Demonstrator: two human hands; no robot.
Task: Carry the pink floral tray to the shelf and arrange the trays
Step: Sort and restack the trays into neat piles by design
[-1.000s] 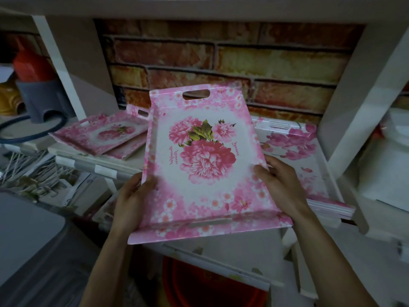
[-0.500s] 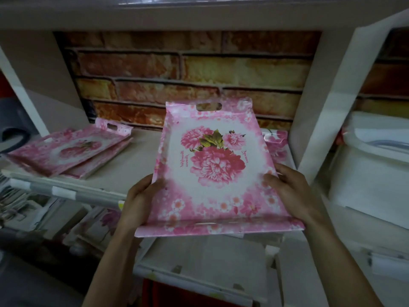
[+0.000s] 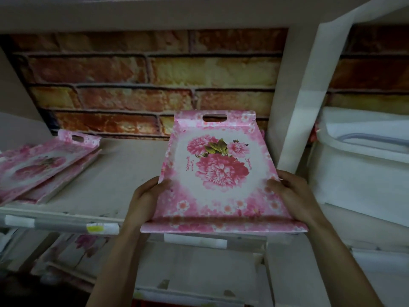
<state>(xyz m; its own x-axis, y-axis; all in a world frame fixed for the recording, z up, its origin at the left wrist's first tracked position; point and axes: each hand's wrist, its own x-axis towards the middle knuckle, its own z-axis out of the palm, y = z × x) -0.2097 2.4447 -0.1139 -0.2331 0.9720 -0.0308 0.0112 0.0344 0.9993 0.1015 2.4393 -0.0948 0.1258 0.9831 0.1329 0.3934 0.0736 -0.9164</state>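
Head view, compared with a second ago: the pink floral tray (image 3: 218, 171) has travelled to the right end of the shelf (image 3: 124, 173), and its far edge with the handle slot now stands against the brick-pattern backing (image 3: 155, 74), close beside the white upright (image 3: 296, 107). The white tray that lay at that end is all but hidden behind it. The orange and grey items on the left have gone out of my picture.

My left hand (image 3: 150, 196) grips the tray's left edge and my right hand (image 3: 292, 196) grips the right edge, thumbs on top and fingers curled under. The tray tilts with its far end raised and its near rim out past the shelf's front edge. I cannot tell whether its underside touches anything.

Counting: one tray in my hands, and two that I can make out in the stack of trays (image 3: 42, 167) at the left end, well apart from mine. Three tags (image 3: 96, 228) sit along the front edge, two white and one yellow. One white tub (image 3: 358, 169) sits beyond the upright.

Pink script runs on either side of the tray's printed flowers, but I cannot read it. The tags are blurred too.
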